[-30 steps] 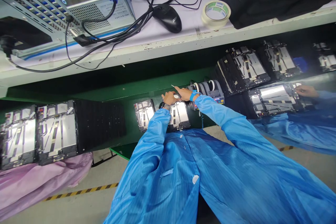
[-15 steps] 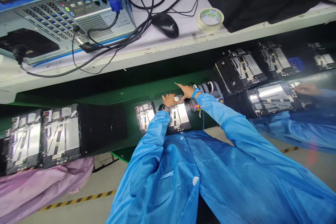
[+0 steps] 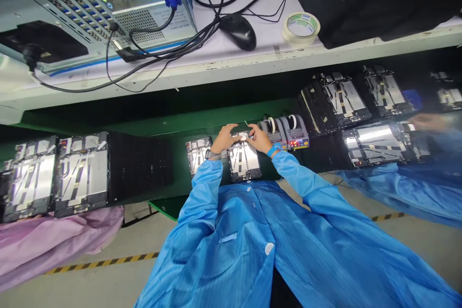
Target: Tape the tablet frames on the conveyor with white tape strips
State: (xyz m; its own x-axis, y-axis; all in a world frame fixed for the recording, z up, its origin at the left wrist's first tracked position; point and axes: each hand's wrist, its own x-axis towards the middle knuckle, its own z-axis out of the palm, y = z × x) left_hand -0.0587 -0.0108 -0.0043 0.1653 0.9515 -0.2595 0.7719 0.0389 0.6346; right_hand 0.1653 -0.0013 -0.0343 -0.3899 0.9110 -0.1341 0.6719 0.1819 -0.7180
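Observation:
An opened tablet [image 3: 245, 161], with a shiny silver battery and dark tape strips, lies in front of me on the green bench. My left hand [image 3: 223, 139] reaches over its far left corner, thumb and fingers spread apart on the tablet's far end. At the far right corner is my right hand [image 3: 261, 139], its thumb low near the tablet. A thin pale strip of tape [image 3: 246, 123] sticks out by the right index fingertip. What the thumbs press on is too small to tell. Left of this tablet lies a second opened tablet [image 3: 197, 158], partly behind my left wrist.
Two grey tape dispensers [image 3: 296, 131] stand to the right. More opened tablets [image 3: 84, 173] lie at the left, and others [image 3: 344, 96] at the right. A co-worker's blurred hand [image 3: 429, 121] is at far right. Above is a shelf edge [image 3: 216, 63] with a computer [image 3: 151, 24].
My right hand has moved down from beside the dispenser to the tablet's far right corner, bringing the strip of tape along. The left hand has shifted left and its fingers have spread.

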